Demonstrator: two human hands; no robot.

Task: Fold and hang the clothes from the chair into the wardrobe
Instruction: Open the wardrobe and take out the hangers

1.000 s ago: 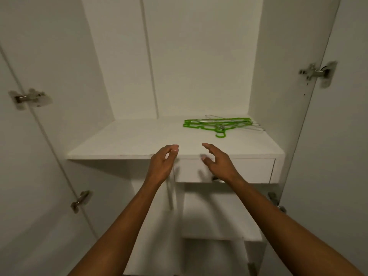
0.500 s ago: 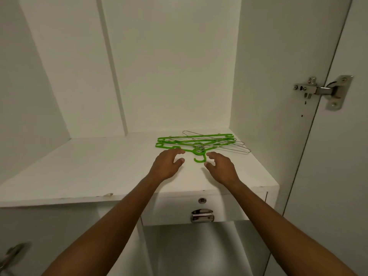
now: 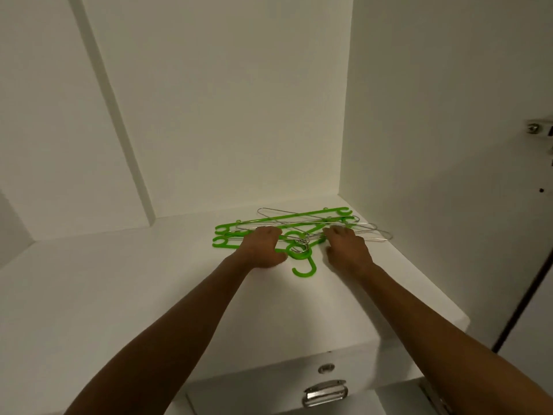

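A pile of green plastic hangers [image 3: 302, 216] mixed with thin wire hangers [image 3: 375, 232] lies at the back right of the white wardrobe shelf [image 3: 143, 283]. One green hook [image 3: 305, 272] points toward me. My left hand [image 3: 263, 248] lies on the left half of the pile, its fingers curled over the green bars. My right hand [image 3: 347, 250] lies on the right half, fingers curled over the bars, thumb low by the shelf. No clothes and no chair are in view.
The wardrobe's back and side walls close in the shelf. Below its front edge sits a drawer with a metal handle [image 3: 324, 392]. The open right door [image 3: 529, 310] hangs on a metal hinge [image 3: 538, 130].
Both hands have reached forward from the shelf's front edge onto the hanger pile and closed over it. My view has moved closer and to the right.
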